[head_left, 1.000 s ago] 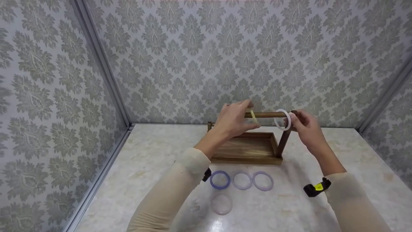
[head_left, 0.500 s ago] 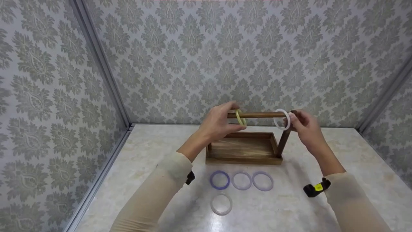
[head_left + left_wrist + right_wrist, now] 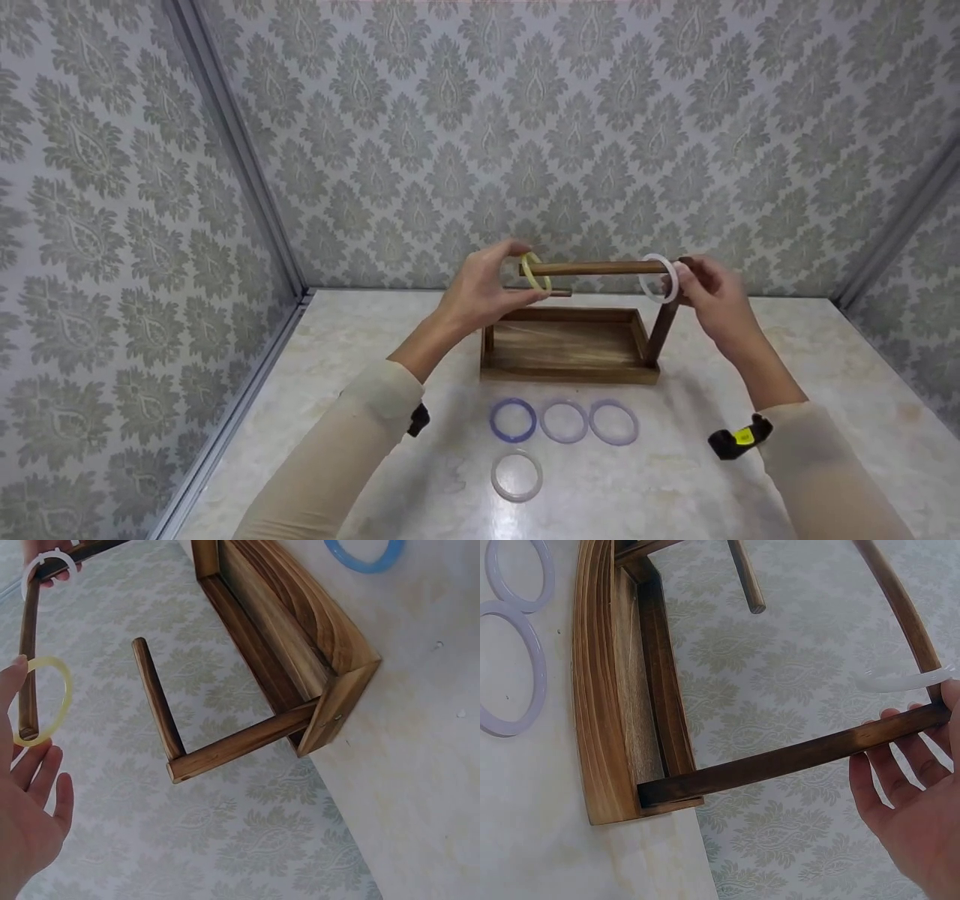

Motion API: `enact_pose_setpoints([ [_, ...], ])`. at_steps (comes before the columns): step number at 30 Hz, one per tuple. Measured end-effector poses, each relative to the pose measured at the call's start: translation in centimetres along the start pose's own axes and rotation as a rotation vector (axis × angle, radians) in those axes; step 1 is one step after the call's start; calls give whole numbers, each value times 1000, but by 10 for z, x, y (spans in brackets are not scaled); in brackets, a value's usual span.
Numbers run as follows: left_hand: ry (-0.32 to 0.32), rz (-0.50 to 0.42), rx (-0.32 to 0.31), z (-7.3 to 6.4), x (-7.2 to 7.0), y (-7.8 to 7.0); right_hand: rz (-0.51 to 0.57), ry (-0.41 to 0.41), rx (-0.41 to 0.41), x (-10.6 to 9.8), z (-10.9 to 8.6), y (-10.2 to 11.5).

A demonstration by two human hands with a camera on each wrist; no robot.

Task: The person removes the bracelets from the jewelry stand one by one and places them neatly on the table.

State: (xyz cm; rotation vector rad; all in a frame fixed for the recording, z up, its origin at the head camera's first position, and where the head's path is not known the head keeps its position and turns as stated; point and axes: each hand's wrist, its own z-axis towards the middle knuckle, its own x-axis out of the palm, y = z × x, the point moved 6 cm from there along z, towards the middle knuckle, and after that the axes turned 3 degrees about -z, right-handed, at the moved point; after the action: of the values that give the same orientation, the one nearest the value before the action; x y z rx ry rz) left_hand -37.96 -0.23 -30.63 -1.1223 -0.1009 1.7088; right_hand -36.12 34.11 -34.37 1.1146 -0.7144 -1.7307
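Note:
My left hand (image 3: 480, 289) pinches a yellow bangle (image 3: 534, 274) between thumb and fingers at the free left end of the upper wooden bar (image 3: 592, 268). The bar's tip seems to pass through the bangle. My right hand (image 3: 716, 292) holds the top of the right post (image 3: 795, 759) of the wooden jewellery stand (image 3: 570, 375), its fingers behind the post in the right wrist view. A white bangle (image 3: 671, 281) hangs round the bar beside my right thumb. Another, lower bar of the stand (image 3: 157, 697) has a free end too.
In front of the stand's tray lie a blue bangle (image 3: 492, 420), a pale lilac bangle (image 3: 543, 424) and a lilac bangle (image 3: 636, 426) in a row. A whitish clear bangle (image 3: 495, 480) lies nearer on the marbled table (image 3: 360, 420). Patterned walls (image 3: 450, 150) stand behind and at the sides.
My left hand has moved left along the upper bar with the yellow bangle, from near its middle to its free end. The right hand and the white bangle have stayed in place.

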Motion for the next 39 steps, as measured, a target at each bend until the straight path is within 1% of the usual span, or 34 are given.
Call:
enact_pose_setpoints([
  [5,-45,13,-5,-7,-6,5,-3,8,-2,3,1,-1],
  [8,-58,18,-6,-10,-8,7,16,9,-9,2,0,1],
  [13,-59,22,-22,-14,-11,13,42,3,-27,0,0,5],
  [18,-44,80,-18,-23,-11,19,44,4,-32,1,1,5],
  [24,22,100,2,-38,-1,22,23,0,-13,2,1,2],
  [29,65,111,-15,-50,11,24,30,-7,-20,0,2,0],
  [33,131,105,-33,-60,25,26,46,-8,-25,0,1,-1],
  [36,166,96,-35,-65,34,24,50,2,-23,-1,0,-1],
  [39,183,90,-16,-70,41,19,53,16,-21,-1,0,1],
])
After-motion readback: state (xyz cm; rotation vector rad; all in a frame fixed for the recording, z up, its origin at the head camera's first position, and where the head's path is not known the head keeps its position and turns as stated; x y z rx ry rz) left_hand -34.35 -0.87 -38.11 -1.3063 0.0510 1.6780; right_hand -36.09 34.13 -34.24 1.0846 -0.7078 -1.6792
